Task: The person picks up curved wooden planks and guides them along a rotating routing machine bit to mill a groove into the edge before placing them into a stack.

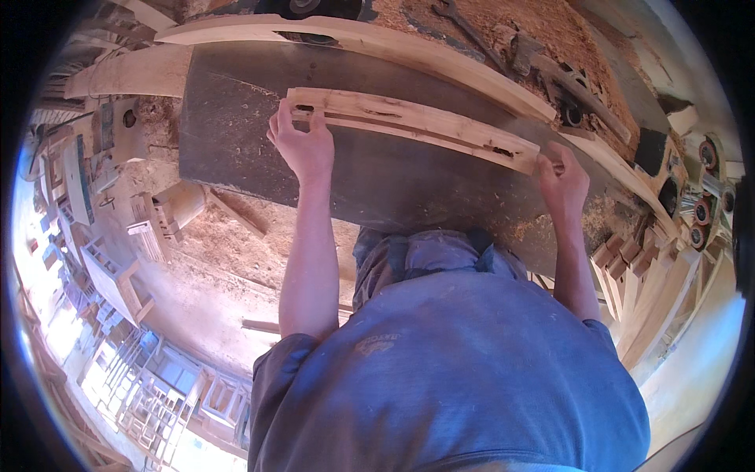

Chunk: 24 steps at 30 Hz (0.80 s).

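Rail of pale wood (425,119) lies across the dark tabletop (236,145), a little past twelve o'clock from the middle of the view. I cannot tell if it rests fully on this surface or is slightly lifted.

About the progress: a dark slot is already opened near the left end (304,108) and another one near the right end (501,151), and a long stepped line runs between them. A dark mark near the middle may be a knot or a split; this I cannot decide. The rail is not released, since both hands are at it, so I judge the handling of it unfinished. What cutting is left, the view does not show.

The long axis goes from about half past nine to half past three, with the right end lower. The slotted side is turned up toward the wearer.

The left hand (305,149) grips the nine o'clock end, its thumb and fingers spread around the slot. The right hand (565,179) has curled fingers at the three o'clock end; they seem to touch it, but how firmly they close I cannot tell.

Toward twelve, beyond the rail, is a long curved board (377,41); toward one, an open-ended wrench (474,38) beside sawdust (543,27).
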### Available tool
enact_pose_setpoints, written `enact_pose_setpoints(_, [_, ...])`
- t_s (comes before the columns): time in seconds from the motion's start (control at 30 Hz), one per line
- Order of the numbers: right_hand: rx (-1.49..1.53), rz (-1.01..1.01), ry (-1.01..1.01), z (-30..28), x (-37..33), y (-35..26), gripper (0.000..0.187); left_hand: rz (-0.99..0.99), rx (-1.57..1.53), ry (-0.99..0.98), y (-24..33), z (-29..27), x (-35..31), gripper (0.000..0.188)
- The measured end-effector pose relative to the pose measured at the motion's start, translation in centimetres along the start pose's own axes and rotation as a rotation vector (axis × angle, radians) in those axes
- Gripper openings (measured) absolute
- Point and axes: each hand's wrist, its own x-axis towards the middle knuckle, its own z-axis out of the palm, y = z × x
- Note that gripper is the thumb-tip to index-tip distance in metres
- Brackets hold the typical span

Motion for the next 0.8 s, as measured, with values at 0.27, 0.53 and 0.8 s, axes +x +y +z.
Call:
enact_pose_setpoints(0.27, [0.06,-0.94,-0.096,3.5,2.0,0.3,0.042,-0.529,-0.314,0.111,4.9,3.1,-4.3,0.075])
enact_pose_setpoints(0.53, [0.221,-1.081,-0.093,3.3,4.0,2.7,0.043,-0.325,-0.396,0.232,7.9,11.5,-6.9,0.066])
enact_pose_setpoints(0.8, [0.162,-1.031,-0.046,1.1,5.3,4.5,0.039,-0.409,-0.411,0.303,13.7,16.3,-5.5,0.058])
